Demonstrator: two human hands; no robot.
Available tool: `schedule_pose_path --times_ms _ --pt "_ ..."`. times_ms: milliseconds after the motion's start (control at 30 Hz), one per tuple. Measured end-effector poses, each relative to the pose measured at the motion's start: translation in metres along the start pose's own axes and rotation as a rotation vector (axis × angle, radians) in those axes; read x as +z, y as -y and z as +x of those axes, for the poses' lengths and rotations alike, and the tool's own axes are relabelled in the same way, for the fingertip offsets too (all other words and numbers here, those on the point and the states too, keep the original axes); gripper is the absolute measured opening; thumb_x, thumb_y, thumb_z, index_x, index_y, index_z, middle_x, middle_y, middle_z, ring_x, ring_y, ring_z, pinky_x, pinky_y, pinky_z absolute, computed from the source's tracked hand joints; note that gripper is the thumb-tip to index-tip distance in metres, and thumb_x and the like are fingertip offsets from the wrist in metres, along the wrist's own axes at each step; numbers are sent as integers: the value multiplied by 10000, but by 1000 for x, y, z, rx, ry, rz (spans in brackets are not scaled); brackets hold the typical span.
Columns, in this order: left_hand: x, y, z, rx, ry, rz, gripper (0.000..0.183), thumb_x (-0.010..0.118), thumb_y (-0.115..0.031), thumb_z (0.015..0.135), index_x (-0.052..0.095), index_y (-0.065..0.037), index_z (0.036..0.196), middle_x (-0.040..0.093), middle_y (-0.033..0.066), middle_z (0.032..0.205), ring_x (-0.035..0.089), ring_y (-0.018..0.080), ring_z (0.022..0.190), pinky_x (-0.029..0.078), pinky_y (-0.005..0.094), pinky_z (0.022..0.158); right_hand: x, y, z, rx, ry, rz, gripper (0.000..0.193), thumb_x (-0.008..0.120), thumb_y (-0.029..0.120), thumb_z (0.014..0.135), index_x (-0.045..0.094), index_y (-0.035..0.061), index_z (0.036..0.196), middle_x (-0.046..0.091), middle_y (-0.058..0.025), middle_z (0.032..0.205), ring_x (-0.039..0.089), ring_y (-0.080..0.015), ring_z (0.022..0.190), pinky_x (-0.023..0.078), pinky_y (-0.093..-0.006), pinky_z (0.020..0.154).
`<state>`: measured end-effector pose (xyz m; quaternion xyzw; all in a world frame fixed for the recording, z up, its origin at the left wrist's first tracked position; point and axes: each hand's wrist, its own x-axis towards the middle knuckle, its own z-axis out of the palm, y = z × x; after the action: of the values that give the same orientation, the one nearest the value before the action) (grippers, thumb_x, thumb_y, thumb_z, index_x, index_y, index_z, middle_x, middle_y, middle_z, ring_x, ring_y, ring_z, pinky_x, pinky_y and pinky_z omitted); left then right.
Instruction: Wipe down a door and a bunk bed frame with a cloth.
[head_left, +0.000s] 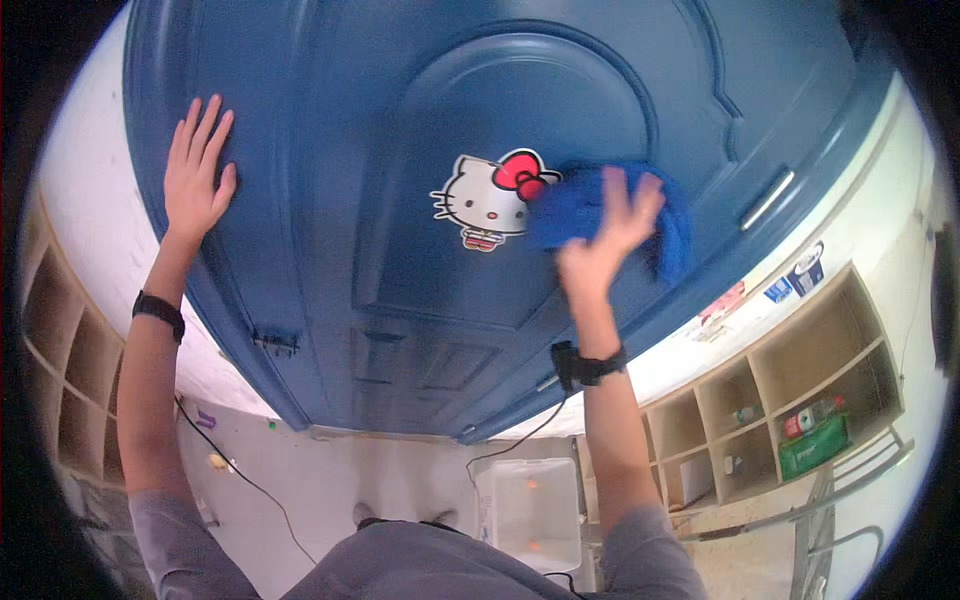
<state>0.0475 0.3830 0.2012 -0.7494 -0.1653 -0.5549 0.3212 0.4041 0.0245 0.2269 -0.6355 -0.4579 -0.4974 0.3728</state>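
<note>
A blue panelled door (330, 200) fills the upper part of the head view. Against its left side my left hand (197, 180) lies flat, fingers stretched, holding nothing. My right hand (610, 235), smeared by motion, presses a bright blue cloth (575, 212) to the door's right half. Part of the cloth hangs past the fingers on the right. Just left of the cloth is a white cartoon cat sticker (485, 200) with a red bow; the cloth touches or covers its right edge. Both wrists wear black bands.
A metal door handle (767, 200) is on the right, a dark latch (276, 343) low on the left. Wooden cubby shelves (660, 420) flank both sides; the right one holds a bottle and a green package (813, 447). A white bin (528, 500) and black cables (265, 490) are on the floor.
</note>
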Motion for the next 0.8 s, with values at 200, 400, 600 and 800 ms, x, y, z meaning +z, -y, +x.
schedule_pose_path --times_ms 200,400,600,800 --pt "-8 8 -8 77 0 53 572 473 -238 927 408 -112 1481 338 80 1572 261 306 1469 211 475 1197 -2 40 6 -550 534 103 652 666 191 717 565 216 1360 367 -73 1549 398 -341 1369 338 -449 1129" --pt "-2 -4 1 99 -34 37 567 435 -254 954 380 -66 1486 328 112 1573 257 319 1471 213 488 1188 -49 -91 31 -205 276 -243 557 587 249 886 489 166 1427 444 -114 1497 370 -288 1406 232 -409 1177" --pt "-2 18 -7 94 -26 77 559 422 -209 938 397 -40 1470 334 135 1565 265 340 1462 214 497 1185 -52 -133 107 247 -294 202 782 584 144 802 275 36 1513 260 -217 1566 238 -389 1455 145 -466 1192" --pt "0 -5 8 60 25 -15 578 450 -226 917 403 -32 1459 333 150 1560 280 380 1443 228 520 1169 -18 -25 131 -40 -186 -82 827 646 123 663 402 114 1453 275 -207 1529 165 -456 1450 122 -654 1133"
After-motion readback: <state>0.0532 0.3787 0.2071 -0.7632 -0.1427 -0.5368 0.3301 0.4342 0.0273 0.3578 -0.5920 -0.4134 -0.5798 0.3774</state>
